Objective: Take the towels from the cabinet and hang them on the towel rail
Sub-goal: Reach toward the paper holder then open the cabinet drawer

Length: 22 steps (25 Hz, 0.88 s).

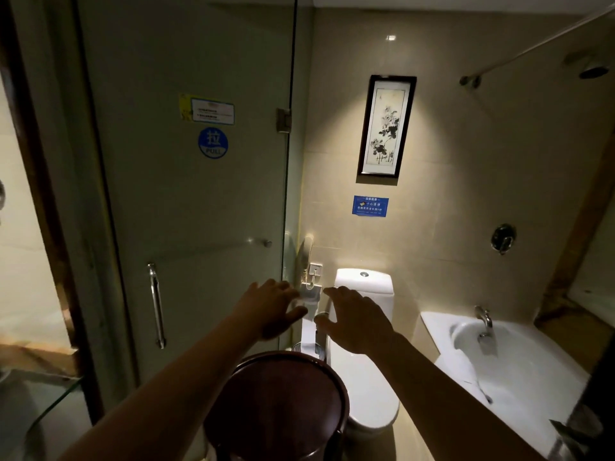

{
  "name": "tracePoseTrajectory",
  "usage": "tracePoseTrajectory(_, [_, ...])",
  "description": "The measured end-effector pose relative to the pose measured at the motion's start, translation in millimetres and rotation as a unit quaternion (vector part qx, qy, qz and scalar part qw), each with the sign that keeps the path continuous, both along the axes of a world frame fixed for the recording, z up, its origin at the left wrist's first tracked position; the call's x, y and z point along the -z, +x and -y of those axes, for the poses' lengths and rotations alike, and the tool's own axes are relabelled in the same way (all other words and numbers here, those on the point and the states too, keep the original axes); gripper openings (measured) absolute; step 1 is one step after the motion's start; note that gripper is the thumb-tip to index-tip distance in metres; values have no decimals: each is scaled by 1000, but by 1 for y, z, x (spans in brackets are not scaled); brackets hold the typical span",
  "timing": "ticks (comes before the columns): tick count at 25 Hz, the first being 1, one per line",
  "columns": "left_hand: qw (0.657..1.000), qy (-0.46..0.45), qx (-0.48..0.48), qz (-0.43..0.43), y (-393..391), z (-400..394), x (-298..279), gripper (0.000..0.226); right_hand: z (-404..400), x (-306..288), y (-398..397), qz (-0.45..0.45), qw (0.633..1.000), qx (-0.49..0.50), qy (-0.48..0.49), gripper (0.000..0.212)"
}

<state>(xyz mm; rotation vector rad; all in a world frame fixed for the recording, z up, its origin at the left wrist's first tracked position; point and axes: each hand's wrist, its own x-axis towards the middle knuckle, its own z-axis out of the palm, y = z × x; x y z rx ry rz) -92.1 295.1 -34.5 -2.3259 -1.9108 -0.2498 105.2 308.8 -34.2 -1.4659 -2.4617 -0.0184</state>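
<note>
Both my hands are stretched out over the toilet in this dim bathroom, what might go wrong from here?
Neither the left hand nor the right hand holds a towel, and none shows. The round wooden stool sits right below your arms, so you may bump it. The glass door beside you is easy to misjudge in dim light.

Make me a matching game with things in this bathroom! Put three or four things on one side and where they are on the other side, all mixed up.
Things:
1. framed picture
2. round blue sticker
3. toilet
4. tap

Places:
A. on the glass door
B. over the bathtub
C. high on the wall above the toilet
D. on the floor beside the round wooden stool

Right pairs: 1-C, 2-A, 3-D, 4-B.
</note>
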Motion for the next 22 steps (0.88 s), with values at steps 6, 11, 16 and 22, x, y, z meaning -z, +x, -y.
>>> tracePoseTrajectory(6, [1000,-25,9,12,-7,-48,12,51,-36,15,-3,18,1000,-2,0,61])
tracePoseTrajectory(11, [999,-9,18,29,-5,-96,15,51,-92,22,-10,20,1000,-7,12,57])
tracePoseTrajectory(16, [999,-36,-1,-2,-35,-122,19,51,-129,37,-52,35,999,-39,-11,59])
tracePoseTrajectory(22, [1000,-24,8,5,-59,-184,17,52,-187,43,-69,11,999,-26,-26,58])
